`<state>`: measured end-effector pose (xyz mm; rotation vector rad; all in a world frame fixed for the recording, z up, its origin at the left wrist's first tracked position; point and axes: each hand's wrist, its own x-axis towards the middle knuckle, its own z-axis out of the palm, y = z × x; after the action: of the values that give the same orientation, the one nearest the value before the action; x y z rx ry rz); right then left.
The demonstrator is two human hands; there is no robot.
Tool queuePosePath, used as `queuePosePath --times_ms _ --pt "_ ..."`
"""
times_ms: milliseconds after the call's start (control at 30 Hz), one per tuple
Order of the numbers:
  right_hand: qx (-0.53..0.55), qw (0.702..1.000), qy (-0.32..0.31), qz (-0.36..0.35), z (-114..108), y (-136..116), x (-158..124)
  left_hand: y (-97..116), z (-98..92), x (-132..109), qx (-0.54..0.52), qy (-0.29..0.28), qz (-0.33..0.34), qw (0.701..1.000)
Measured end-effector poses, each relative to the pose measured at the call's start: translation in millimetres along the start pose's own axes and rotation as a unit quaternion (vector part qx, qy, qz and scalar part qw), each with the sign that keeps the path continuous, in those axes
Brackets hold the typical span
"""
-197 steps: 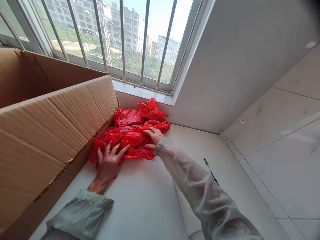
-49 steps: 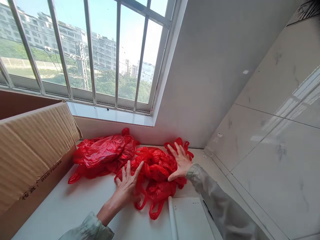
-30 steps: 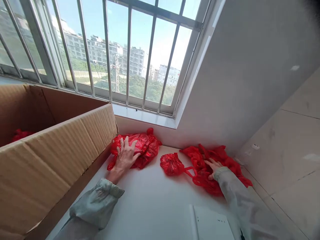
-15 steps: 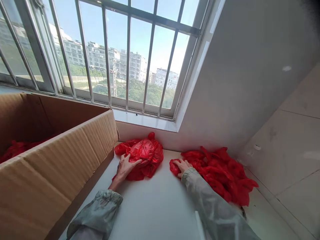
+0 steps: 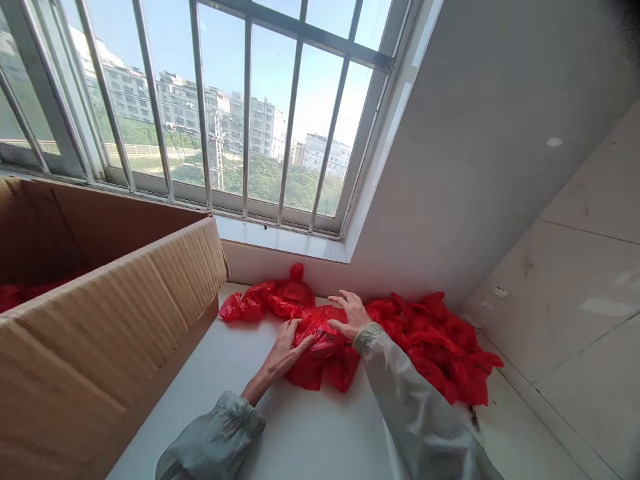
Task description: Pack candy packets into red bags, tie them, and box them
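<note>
A bunched red plastic bag (image 5: 320, 341) lies on the white surface between my two hands. My left hand (image 5: 281, 353) rests against its left side, thumb and fingers spread, without a visible grip. At the bag's upper right is my right hand (image 5: 353, 315), fingers stretched apart, touching or just above it; contact there is unclear. Behind my left hand sit smaller knotted red bags (image 5: 253, 301) by the wall. A loose heap of red bags (image 5: 440, 347) spreads to the right, partly behind my right sleeve.
A tall cardboard box (image 5: 165, 293) stands on the left, with red material inside. Ahead are a window sill (image 5: 285, 241) and a barred window (image 5: 247, 120). The grey wall (image 5: 450, 167) bounds the right side, and floor tiles (image 5: 575, 320) show beyond.
My left hand and the bunched bag have moved right and nearer, uncovering the smaller bags behind. My right hand has let go of a small red bundle and lifted up and left.
</note>
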<state>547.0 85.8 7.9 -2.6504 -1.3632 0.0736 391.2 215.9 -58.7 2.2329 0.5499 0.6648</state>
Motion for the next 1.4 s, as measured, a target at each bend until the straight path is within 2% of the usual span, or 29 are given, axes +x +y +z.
queuePosePath --times_ms 100,167,233,333,400,533,600,667,767,833,933,1000,1067,1167,1300,1400 --pt "0.02 0.992 -0.053 -0.112 19.2 -41.3 -0.6 -3.5 -26.4 3.7 0.014 0.014 0.006 1.0" --pt "0.007 0.987 -0.109 -0.116 33.2 -50.5 -1.4 -9.3 -48.1 12.0 0.047 0.056 -0.008 0.997" --pt "-0.012 0.987 -0.141 -0.075 42.0 -41.5 -2.0 -17.3 -67.7 22.7 0.093 0.109 -0.023 0.989" --pt "-0.031 0.99 -0.139 -0.017 41.4 -3.9 -4.2 -32.4 -82.9 37.3 0.153 0.148 -0.04 0.976" --pt "-0.048 0.989 -0.138 0.021 35.1 26.8 -7.7 -42.3 -81.2 43.7 0.176 0.139 -0.053 0.973" --pt "-0.079 0.982 -0.134 0.104 20.5 80.3 -18.0 -53.4 -61.5 48.9 0.197 0.094 -0.062 0.974" --pt "-0.089 0.977 -0.134 0.14 13.3 96.8 -21.5 -53.1 -50.3 49.1 0.203 0.071 -0.048 0.975" --pt "-0.099 0.971 -0.139 0.17 5.7 101.6 -20.4 -49.6 -39.1 47.8 0.206 0.043 -0.021 0.977" --pt "-0.111 0.967 -0.142 0.179 -3.8 81.5 -6.5 -40.0 -19.7 42.9 0.207 0.003 0.029 0.978" --pt "-0.109 0.978 -0.124 0.13 -4.7 52.9 9.7 -32.3 -5.0 38.2 0.205 -0.014 0.059 0.977" --pt "-0.098 0.991 -0.089 0.027 6.3 10.6 35.4 -23.1 12.9 31.6 0.2 -0.031 0.091 0.975" --pt "-0.097 0.991 -0.09 0.005 18.3 -0.9 46.1 -21.0 17.7 29.0 0.195 -0.041 0.098 0.975" --pt "-0.097 0.991 -0.09 0.012 29.1 6.9 47.4 -22.0 15.4 28.4 0.188 -0.051 0.102 0.975" --pt "-0.108 0.991 -0.059 0.048 37.2 44.4 33.8 -25.4 2.6 31.5 0.169 -0.078 0.109 0.977" --pt "-0.134 0.981 -0.008 0.138 35.2 97.7 12.3 -25.9 -21.2 37.6 0.142 -0.123 0.116 0.975" --pt "-0.15 0.97 0.013 0.188 34.0 112.5 7.8 -23.3 -40.9 34.9 0.13 -0.145 0.118 0.974"
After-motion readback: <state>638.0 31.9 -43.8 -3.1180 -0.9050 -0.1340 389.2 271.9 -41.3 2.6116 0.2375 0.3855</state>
